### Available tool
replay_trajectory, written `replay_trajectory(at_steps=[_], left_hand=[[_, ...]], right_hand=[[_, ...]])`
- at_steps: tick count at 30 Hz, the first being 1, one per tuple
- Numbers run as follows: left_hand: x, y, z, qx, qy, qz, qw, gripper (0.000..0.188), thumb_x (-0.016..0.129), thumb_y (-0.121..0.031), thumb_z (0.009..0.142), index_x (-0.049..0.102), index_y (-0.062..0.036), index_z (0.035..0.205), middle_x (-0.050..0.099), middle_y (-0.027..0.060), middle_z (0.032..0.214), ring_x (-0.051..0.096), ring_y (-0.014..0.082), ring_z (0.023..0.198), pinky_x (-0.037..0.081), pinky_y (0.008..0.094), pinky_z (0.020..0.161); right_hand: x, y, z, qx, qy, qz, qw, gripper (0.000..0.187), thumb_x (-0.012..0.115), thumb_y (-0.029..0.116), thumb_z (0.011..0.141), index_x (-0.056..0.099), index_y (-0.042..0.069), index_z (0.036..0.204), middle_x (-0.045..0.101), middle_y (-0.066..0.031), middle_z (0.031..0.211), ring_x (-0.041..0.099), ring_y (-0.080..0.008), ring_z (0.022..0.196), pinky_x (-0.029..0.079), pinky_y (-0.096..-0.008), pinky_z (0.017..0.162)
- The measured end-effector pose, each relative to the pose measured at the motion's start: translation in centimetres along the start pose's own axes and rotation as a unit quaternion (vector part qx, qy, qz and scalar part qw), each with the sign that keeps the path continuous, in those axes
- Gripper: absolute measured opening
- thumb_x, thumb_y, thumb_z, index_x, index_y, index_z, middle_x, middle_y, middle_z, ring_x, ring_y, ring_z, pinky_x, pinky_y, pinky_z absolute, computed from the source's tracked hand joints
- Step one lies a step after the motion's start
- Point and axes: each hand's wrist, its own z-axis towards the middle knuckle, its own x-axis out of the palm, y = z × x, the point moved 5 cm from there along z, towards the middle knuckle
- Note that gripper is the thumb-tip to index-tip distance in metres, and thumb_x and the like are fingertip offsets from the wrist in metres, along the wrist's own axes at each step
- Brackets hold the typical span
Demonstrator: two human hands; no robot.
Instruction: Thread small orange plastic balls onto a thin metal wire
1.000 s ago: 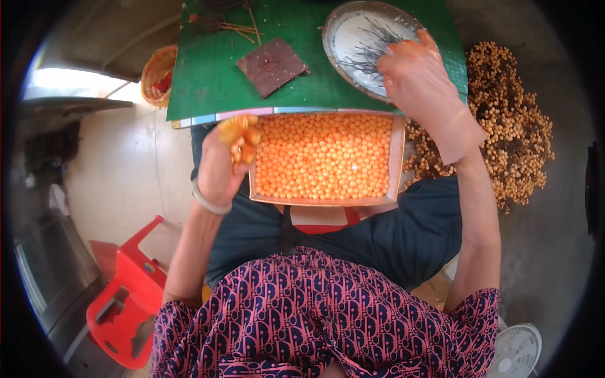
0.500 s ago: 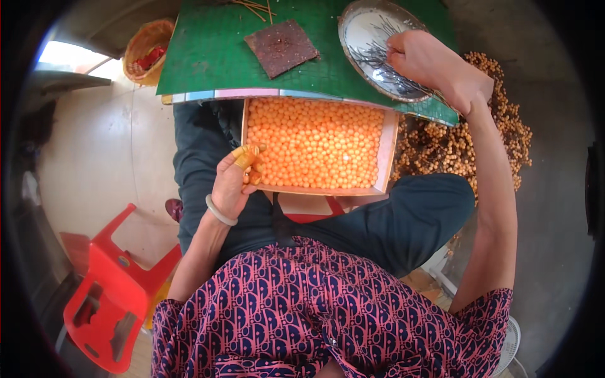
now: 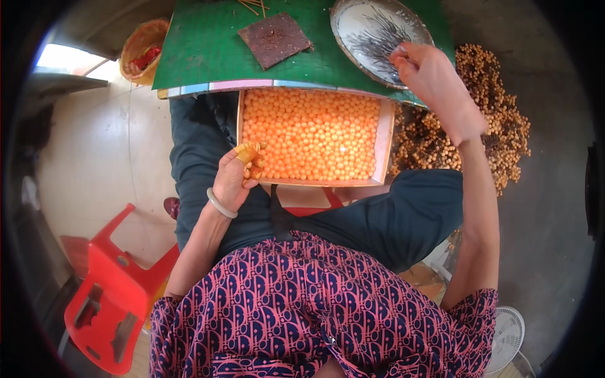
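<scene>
My left hand (image 3: 234, 177) is closed at the left edge of a shallow box (image 3: 383, 142) full of small orange balls (image 3: 309, 135). Yellow coverings wrap some of its fingers, and a pale bangle circles the wrist. What lies between those fingers is too small to make out. Over the right side of a round, pale plate (image 3: 350, 31), my right hand (image 3: 435, 85) has its fingertips pinched together. They are beside a loose pile of thin dark wires (image 3: 381, 41) on the plate; whether they grip a wire is not clear.
A green-topped table (image 3: 208, 50) holds a dark square slab (image 3: 275, 40) and a few thin sticks (image 3: 254, 6). Bunches of brownish balls (image 3: 491, 120) spread at the right. At the left are a wicker basket (image 3: 135, 49) and a red plastic stool (image 3: 116, 283); a white fan (image 3: 506, 340) stands lower right.
My right hand has drawn back from the middle of the wires toward the plate's right edge, its wrist lower. My left hand stays at the box. The whole view has shifted slightly.
</scene>
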Motion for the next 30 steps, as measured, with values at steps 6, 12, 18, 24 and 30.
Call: replay_trajectory(at_steps=[6,12,18,24,30], left_hand=[[0.8,-0.1,-0.3,0.021,0.004,0.047,0.999,0.018,0.051,-0.013,0.095,0.062,-0.0015,0.102,0.057,0.0002,0.074,0.043,0.0033,0.049,0.026,0.016,0.036],[3.3,0.9,-0.5,0.013,0.02,0.098,0.995,0.017,0.053,-0.01,0.093,0.062,-0.0008,0.104,0.057,0.0009,0.073,0.046,0.0033,0.054,0.027,0.016,0.039],[6.3,1.2,0.2,0.008,0.039,0.109,0.993,0.019,0.052,-0.01,0.093,0.062,-0.0003,0.106,0.057,0.0021,0.075,0.048,0.0037,0.056,0.027,0.0159,0.04],[11.1,0.1,0.8,0.024,0.091,0.104,0.99,0.018,0.053,-0.012,0.093,0.062,-0.002,0.105,0.056,0.0008,0.078,0.048,0.0027,0.061,0.028,0.0146,0.043],[13.9,-1.1,0.4,0.124,0.11,0.107,0.98,0.022,0.058,-0.017,0.09,0.063,-0.0033,0.106,0.055,-0.0032,0.072,0.043,0.0004,0.055,0.027,0.0145,0.041]], right_hand=[[2.0,1.4,-5.9,0.036,-0.245,0.083,0.965,0.011,0.063,0.005,0.079,0.064,0.002,0.089,0.063,-0.0168,0.077,0.061,-0.033,0.073,0.049,-0.038,0.062],[6.8,0.1,-9.5,0.178,-0.305,0.222,0.909,0.016,0.059,0.005,0.081,0.063,0.0,0.096,0.066,-0.016,0.086,0.063,-0.0268,0.077,0.05,-0.0333,0.069],[8.1,0.1,-9.2,0.19,-0.298,0.248,0.902,0.016,0.059,0.007,0.082,0.064,-0.001,0.095,0.065,-0.0185,0.085,0.063,-0.03,0.079,0.05,-0.0356,0.072],[8.0,1.4,-9.4,0.224,-0.298,0.387,0.843,0.02,0.055,0.003,0.087,0.061,-0.006,0.104,0.064,-0.0049,0.082,0.057,-0.0087,0.07,0.045,-0.0216,0.065],[8.2,5.5,-10.6,0.237,-0.241,0.509,0.792,0.018,0.055,0.001,0.088,0.059,-0.006,0.104,0.064,-0.0065,0.08,0.059,-0.009,0.072,0.046,-0.021,0.068]])
